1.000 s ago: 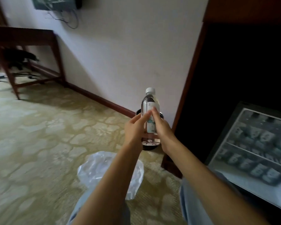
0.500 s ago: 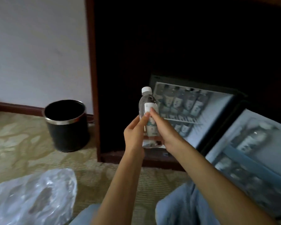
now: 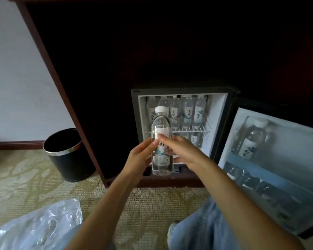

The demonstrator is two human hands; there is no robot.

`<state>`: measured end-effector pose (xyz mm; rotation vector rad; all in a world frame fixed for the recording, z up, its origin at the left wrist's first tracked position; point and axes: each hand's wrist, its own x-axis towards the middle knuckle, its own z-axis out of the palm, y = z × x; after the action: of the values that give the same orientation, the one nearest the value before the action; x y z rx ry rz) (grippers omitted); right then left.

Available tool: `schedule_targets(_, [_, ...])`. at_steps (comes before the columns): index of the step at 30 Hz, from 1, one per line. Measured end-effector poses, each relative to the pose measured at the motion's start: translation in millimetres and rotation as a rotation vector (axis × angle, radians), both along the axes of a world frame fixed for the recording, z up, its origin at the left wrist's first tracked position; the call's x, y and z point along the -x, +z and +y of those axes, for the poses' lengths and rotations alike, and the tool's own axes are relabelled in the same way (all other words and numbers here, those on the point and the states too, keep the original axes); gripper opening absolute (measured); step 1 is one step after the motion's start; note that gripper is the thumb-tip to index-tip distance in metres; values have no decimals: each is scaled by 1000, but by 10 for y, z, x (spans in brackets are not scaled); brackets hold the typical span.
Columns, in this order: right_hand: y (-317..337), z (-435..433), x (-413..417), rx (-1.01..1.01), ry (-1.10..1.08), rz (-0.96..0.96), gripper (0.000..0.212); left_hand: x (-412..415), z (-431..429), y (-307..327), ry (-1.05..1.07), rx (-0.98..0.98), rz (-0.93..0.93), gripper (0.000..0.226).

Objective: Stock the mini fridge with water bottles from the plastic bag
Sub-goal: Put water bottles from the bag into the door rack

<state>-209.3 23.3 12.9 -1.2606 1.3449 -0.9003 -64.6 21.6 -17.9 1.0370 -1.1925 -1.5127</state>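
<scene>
I hold a clear water bottle (image 3: 161,130) with a white cap upright in front of the open mini fridge (image 3: 222,112). My left hand (image 3: 139,159) grips its left side and my right hand (image 3: 181,150) grips its right side over the label. Several bottles stand on the fridge's upper wire shelf (image 3: 190,131), and more show dimly below it. The fridge door (image 3: 285,159) swings open to the right with a bottle (image 3: 251,139) in its upper rack and several more in the lower one. The crumpled clear plastic bag (image 3: 38,228) lies on the carpet at lower left.
A black waste bin (image 3: 69,159) with a metal rim stands on the patterned carpet left of the dark wooden cabinet (image 3: 90,87) that houses the fridge. My knees in light jeans (image 3: 202,230) are at the bottom, close to the open door.
My view has swung right from the wall to face the fridge squarely. Both hands kept hold of the upright bottle, which now sits in front of the fridge opening.
</scene>
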Motion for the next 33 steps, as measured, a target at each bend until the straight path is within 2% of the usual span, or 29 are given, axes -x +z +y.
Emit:
schedule_targets(2, [81, 65, 182, 47, -51, -80, 29, 204, 18, 222, -31, 66, -91, 59])
schedule_targets(5, [153, 174, 535, 142, -255, -161, 30, 643, -14, 543, -182, 184, -272, 36])
schedule_targets(7, [144, 238, 798, 204, -386, -152, 40, 960, -64, 608, -273, 242, -324, 33])
schedule_targets(9, [98, 322, 1044, 231, -469, -139, 48, 1244, -62, 537, -327, 264, -317, 40])
schedule_targets(11, [-16, 399, 1271, 240, -541, -134, 46, 1500, -55, 383, -355, 252, -253, 47])
schedule_targets(15, [-321, 556, 1664, 210, -792, -74, 40, 2051, -100, 112, -512, 262, -283, 53])
schedule_targets(17, [-436, 635, 1818, 215, -877, -51, 38, 2278, -79, 4, -578, 245, -232, 41])
schedule_targets(18, [-481, 660, 1883, 223, -902, -56, 36, 2371, -57, -45, -607, 257, -204, 32])
schedule_targets(20, [-564, 711, 1979, 251, -921, -42, 28, 2499, -27, -125, -632, 279, -185, 29])
schedule_targets(25, [-706, 798, 2138, 377, -914, 61, 13, 2683, -75, -175, -672, 438, -218, 47])
schedule_targets(33, [-672, 700, 2501, 431, -823, 169, 31, 2965, -58, -215, -529, 445, -133, 56])
